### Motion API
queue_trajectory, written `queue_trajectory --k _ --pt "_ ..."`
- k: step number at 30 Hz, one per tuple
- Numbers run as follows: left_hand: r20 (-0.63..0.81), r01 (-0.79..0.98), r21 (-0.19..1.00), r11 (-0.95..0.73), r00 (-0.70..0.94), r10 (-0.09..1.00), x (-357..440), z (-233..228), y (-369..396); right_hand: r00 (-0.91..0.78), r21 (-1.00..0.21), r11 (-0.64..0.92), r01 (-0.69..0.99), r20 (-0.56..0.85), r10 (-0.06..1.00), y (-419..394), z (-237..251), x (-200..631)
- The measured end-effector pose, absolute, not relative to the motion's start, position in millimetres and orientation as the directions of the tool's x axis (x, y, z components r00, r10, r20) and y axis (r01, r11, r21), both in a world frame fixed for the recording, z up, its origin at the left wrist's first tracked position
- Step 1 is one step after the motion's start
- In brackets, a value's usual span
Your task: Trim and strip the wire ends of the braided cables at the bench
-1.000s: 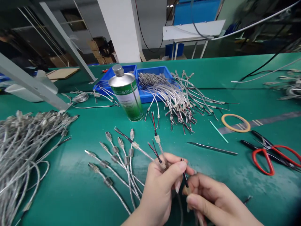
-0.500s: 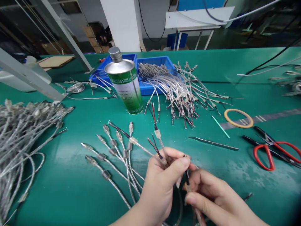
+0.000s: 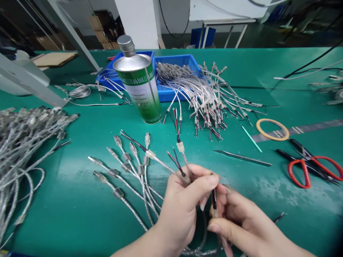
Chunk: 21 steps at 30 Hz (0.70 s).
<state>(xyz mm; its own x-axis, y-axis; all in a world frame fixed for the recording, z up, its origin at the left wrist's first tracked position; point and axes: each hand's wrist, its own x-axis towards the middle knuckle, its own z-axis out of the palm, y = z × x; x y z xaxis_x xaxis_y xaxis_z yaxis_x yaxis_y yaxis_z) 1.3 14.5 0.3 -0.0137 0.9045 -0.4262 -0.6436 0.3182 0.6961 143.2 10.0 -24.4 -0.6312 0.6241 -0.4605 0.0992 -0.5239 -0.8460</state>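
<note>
My left hand [image 3: 184,203] is closed, its thumb and forefinger pinching the wire ends of a USB cable [image 3: 214,210]. More cables run through its palm, with black and red wire ends [image 3: 175,162] poking out above the knuckles. Lower right, my right hand [image 3: 241,221] grips that same cable at its clear moulded block, just below the black sleeve. The wire tips under my left thumb are mostly hidden. To the left of my hands, several silvery cables with USB plugs [image 3: 118,141] and grey ferrite beads [image 3: 118,193] lie fanned out on the green table [image 3: 75,210].
A green and white metal can [image 3: 142,92] stands before blue bins [image 3: 171,95], one heaped with cables [image 3: 198,92]. Another cable pile [image 3: 24,142] lies left. On the right are tweezers [image 3: 242,159], a tan ring [image 3: 272,138], a pale green stick [image 3: 252,139] and red-handled scissors [image 3: 300,174].
The camera view has tilted down a little, so the bench things sit slightly higher in the picture. Both hands keep nearly the same hold on the cable.
</note>
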Motion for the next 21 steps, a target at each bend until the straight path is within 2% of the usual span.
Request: queue_trajectory --k 10,15,21 --pt "-0.447 -0.636 0.694 0.337 -0.013 0.895 1.6 0.6 13.0 -0.663 -0.866 -0.482 0.135 -0.44 0.605 9.4 -22.9 144.3" --pt "-0.416 -0.61 0.722 0.327 -0.005 0.909 1.2 -1.6 15.8 -0.637 -0.887 -0.439 0.145 -0.423 0.644 11.4 -23.2 145.1" --pt "-0.405 -0.57 0.735 0.367 0.065 0.912 -3.4 -3.6 18.3 -0.603 -0.881 -0.472 0.029 -0.392 0.695 21.5 -19.6 146.8"
